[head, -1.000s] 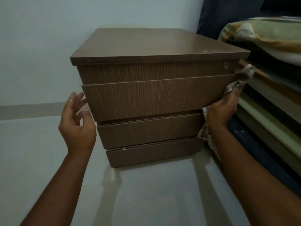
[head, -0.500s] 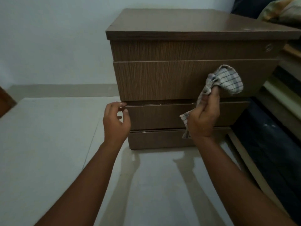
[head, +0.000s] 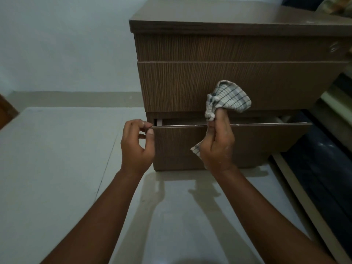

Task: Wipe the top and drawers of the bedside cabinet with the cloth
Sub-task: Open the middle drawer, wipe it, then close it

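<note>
- Left hand (head: 137, 147) gripped the top left corner of the middle drawer (head: 247, 138): fingers (head: 142, 124) curled over the front panel's upper edge, thumb pressed against the panel face below them.
- Middle drawer stood partly out of the bedside cabinet (head: 228, 46); a dark gap showed behind the fingers, under the upper drawer (head: 190, 86).
- Right hand (head: 217, 145) was clenched on the checked cloth (head: 228, 99), fingers closed together around its bunched middle.
- Cloth bulged above the fingertips against the lower part of the upper drawer front; one corner hung out below the palm, over the middle drawer front.
- Cabinet stood on a pale floor (head: 57, 159).
</note>
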### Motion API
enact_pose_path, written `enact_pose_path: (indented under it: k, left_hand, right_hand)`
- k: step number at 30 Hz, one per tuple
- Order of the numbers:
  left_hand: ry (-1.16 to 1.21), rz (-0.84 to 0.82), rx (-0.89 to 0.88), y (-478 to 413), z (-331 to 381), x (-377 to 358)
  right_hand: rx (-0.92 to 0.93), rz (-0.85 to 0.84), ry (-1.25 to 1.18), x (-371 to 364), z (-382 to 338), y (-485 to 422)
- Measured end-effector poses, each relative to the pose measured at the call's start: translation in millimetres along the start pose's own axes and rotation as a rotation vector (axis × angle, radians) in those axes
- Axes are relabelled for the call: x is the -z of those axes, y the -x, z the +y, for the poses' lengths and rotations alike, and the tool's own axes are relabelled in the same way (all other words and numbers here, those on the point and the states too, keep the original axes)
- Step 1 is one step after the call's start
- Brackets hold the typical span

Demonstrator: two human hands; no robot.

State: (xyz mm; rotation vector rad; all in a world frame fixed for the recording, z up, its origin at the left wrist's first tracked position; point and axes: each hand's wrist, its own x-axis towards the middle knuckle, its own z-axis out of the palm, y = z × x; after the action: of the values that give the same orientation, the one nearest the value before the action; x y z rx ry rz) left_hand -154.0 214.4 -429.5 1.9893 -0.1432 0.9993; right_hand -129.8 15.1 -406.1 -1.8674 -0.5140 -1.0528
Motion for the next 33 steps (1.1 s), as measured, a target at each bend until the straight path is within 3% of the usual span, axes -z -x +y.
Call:
enact_pose_path:
  k: [5, 8, 12, 16, 21, 33]
  left_hand:
    - [0.032, -0.004, -0.036, 3.6, -4.8, 7.2]
    - [0.077, 0.041, 0.005, 7.2, -6.4, 5.9]
    - [0.1, 0.06, -0.002, 10.0, -6.9, 4.1]
    - [0.084, 0.069, -0.024, 9.5, -7.9, 1.6]
    - [0.066, 0.071, -0.031, 8.2, -9.8, -0.1]
    - [-0.024, 0.036, -0.072, 17.1, -3.6, -20.3]
  right_hand:
    - [0.158, -0.174, 0.003, -23.5, -18.4, 11.0]
    - [0.168, -0.324, 0.146, -41.4, -29.8, 7.0]
    - [0.192, -0.398, 0.334, -54.3, -29.7, 8.4]
    - [0.223, -0.334, 0.461, -61.6, -27.4, 13.1]
    - [0.201, -0.234, 0.44, -57.1, -12.3, 15.2]
    - [0.145, -0.095, 0.542, 47.8, 76.5, -3.2]
